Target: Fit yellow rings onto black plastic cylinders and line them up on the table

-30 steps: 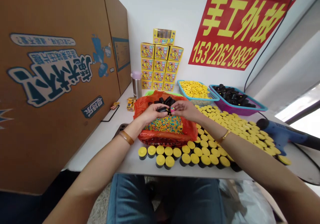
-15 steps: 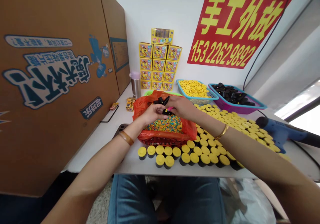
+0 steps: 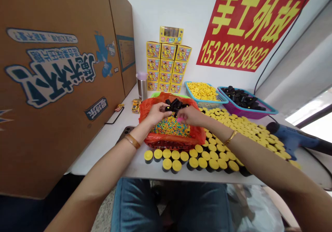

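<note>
Colourful candy beads (image 3: 169,126) fill the front of a basket lined with a red plastic bag (image 3: 199,135). Several black cups (image 3: 176,104) lie on the beads towards the back. My left hand (image 3: 157,114) is closed around one black cup (image 3: 168,108) above the beads. Just to its right, my right hand (image 3: 191,116) is closed on a small pink tool (image 3: 180,120), perhaps a scoop, low over the beads. Its fingers are slightly blurred, and they partly hide the tool.
Yellow-capped black cups (image 3: 213,164) stand in rows in front and to the right. Behind are a basket of yellow lids (image 3: 202,91) and a basket of black cups (image 3: 242,99). A large carton (image 3: 62,128) stands left; a blue power tool (image 3: 293,138) lies right.
My hands have moved apart: the left holds a cup at the back left, while the right has shifted right and down with the pink tool. The view has tilted slightly.
</note>
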Demonstrator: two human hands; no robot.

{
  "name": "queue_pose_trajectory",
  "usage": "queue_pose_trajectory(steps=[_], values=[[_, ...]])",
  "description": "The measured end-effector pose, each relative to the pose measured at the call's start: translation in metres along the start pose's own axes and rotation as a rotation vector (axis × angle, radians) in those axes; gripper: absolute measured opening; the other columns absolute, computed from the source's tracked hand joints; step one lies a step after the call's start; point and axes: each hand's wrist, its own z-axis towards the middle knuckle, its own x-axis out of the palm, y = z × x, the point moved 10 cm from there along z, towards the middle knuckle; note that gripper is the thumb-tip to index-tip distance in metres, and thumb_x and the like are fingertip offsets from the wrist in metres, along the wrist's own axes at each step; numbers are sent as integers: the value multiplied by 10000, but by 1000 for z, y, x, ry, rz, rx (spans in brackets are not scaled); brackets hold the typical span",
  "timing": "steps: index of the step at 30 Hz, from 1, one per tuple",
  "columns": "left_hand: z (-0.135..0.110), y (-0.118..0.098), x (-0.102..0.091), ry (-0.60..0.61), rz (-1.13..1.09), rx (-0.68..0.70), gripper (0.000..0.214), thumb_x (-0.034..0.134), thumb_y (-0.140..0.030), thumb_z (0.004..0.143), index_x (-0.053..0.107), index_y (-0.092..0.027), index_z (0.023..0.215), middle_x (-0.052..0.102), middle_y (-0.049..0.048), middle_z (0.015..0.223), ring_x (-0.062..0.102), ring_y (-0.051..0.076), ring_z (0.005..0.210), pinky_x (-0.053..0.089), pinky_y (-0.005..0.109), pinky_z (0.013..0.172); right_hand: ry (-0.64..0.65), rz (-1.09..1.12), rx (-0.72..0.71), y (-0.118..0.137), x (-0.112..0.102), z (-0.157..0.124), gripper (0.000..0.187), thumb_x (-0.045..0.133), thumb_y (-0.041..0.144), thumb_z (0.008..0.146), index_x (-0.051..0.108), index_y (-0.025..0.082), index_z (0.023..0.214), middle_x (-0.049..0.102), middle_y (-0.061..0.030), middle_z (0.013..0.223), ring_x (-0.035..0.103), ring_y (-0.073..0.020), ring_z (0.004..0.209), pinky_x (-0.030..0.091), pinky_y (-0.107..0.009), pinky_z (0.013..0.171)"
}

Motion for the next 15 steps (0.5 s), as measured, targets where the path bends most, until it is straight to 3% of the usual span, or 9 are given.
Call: queue_pose_trajectory(steps=[2, 3, 7, 10, 13, 15], values=[[3, -2, -17, -151, 20, 52, 335, 824, -195, 583, 656, -137, 867, 645, -10, 726, 568, 113, 653, 473, 276, 660, 137, 81, -11, -12, 30, 1, 80, 699, 149, 754, 738, 140, 823, 698, -30, 715, 603, -132, 634, 405, -231, 614], [4, -2, -22, -193, 32, 69, 335, 822, -204, 585, 653, -140, 867, 647, -6, 734, 568, 118, 657, 472, 277, 653, 131, 72, -18, -17, 35, 4, 73, 688, 167, 776, 742, 141, 818, 704, -35, 725, 609, -138, 649, 406, -234, 621], [6, -5, -25, -205, 105, 112, 307, 812, -197, 590, 660, -145, 852, 661, 9, 758, 582, 131, 690, 482, 285, 671, -92, -170, 30, -40, 16, 26, 251, 554, 89, 844, 761, 163, 965, 709, -94, 982, 620, -204, 930, 419, -263, 737], [5, -8, -24, -203, 131, 127, 291, 803, -165, 587, 663, -145, 841, 668, 11, 770, 590, 131, 707, 483, 285, 692, -28, -305, 26, -42, 20, 39, 361, 641, 105, 790, 743, 219, 1117, 642, -117, 1155, 565, -272, 1085, 419, -298, 804], [6, -6, -26, -210, 132, 121, 305, 802, -180, 593, 664, -142, 862, 663, 11, 765, 582, 130, 688, 469, 274, 657, 87, -322, 25, -38, 34, 43, 248, 651, 133, 791, 765, 186, 1005, 635, -125, 1089, 594, -251, 992, 419, -283, 756], [7, -4, -27, -217, 140, 120, 330, 814, -206, 588, 668, -143, 878, 656, 7, 752, 567, 126, 664, 451, 266, 630, 94, -303, 41, -37, 39, 44, 208, 608, 117, 811, 754, 155, 955, 638, -121, 1049, 613, -215, 901, 414, -266, 704]])
